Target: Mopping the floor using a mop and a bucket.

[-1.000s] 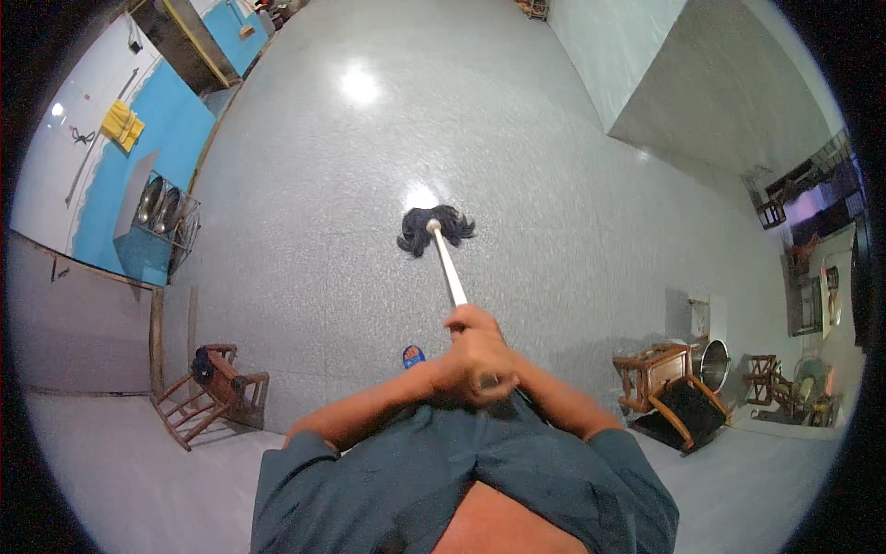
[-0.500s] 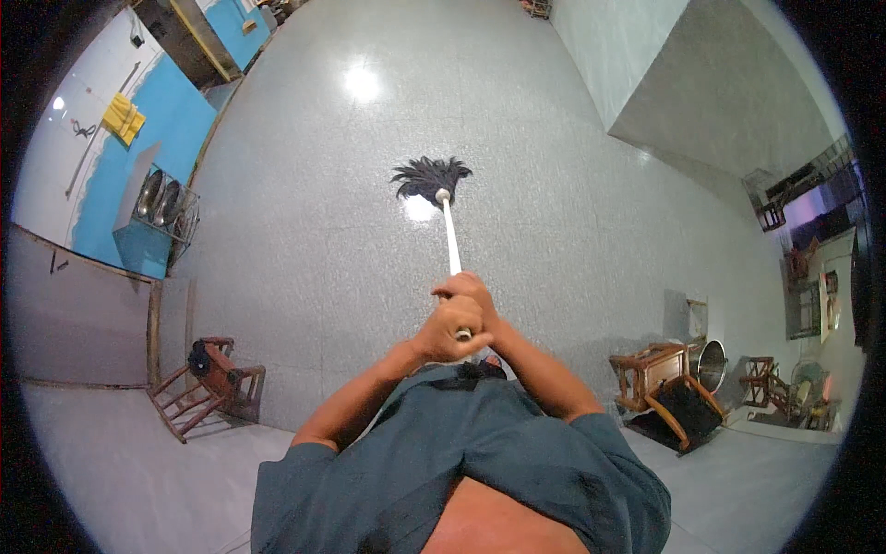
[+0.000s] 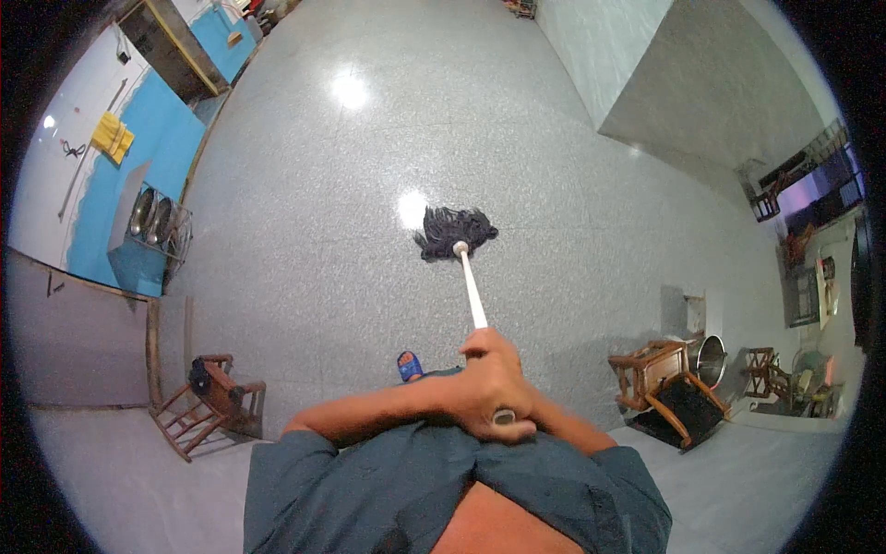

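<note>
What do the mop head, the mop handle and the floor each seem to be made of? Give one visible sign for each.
Mop head: dark yarn or cord, judging by its loose, splayed strands.
Mop handle: smooth white pole, probably painted metal or plastic; the look leaves it open.
Floor: polished speckled grey stone, likely terrazzo or granite, glossy enough to mirror bright lamp spots.

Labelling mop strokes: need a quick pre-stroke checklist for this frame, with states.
1. Grip: left hand and right hand both wrapped around the top of the mop handle: ok.
2. Mop head flat on the floor: ok.
3. Path ahead of the mop head free of things: ok.
4. Blue sandal close behind the handle, apart from the mop head: ok.
5. Wooden chair at left and wooden chair at right stand off to the sides: ok.
6. Floor wet or dry: cannot tell.
</note>
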Tool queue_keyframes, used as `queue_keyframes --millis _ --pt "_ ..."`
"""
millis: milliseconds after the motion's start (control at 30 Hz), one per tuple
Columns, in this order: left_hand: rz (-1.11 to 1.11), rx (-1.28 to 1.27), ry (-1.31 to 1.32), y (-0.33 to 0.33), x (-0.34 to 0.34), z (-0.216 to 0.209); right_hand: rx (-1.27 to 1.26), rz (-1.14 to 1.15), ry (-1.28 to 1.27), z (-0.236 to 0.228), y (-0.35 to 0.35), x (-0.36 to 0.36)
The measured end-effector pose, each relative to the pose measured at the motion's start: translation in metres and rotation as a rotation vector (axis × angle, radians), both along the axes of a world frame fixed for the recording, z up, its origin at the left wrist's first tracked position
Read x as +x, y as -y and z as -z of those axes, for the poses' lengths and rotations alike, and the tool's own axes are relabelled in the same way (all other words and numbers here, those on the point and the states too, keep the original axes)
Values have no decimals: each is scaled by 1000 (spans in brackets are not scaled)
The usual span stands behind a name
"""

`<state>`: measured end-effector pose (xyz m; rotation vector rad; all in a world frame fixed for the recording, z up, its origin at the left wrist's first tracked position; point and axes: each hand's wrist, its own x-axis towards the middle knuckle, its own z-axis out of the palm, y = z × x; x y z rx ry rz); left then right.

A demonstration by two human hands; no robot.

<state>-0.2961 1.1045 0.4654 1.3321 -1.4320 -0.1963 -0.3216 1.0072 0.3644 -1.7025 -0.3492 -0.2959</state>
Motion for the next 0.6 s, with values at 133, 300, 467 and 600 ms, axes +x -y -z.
queue_keyframes --millis 133,300,467,600 --pt "-265 30 108 2 33 58 -182 -156 302 60 17 65" --pt "-415 164 66 -4 74 126 -346 -258 138 111 27 130" --pt "-509 170 9 -7 65 139 -326 -262 135 111 20 126" --pt "-390 224 -35 -1 34 89 -350 -107 186 72 19 77"
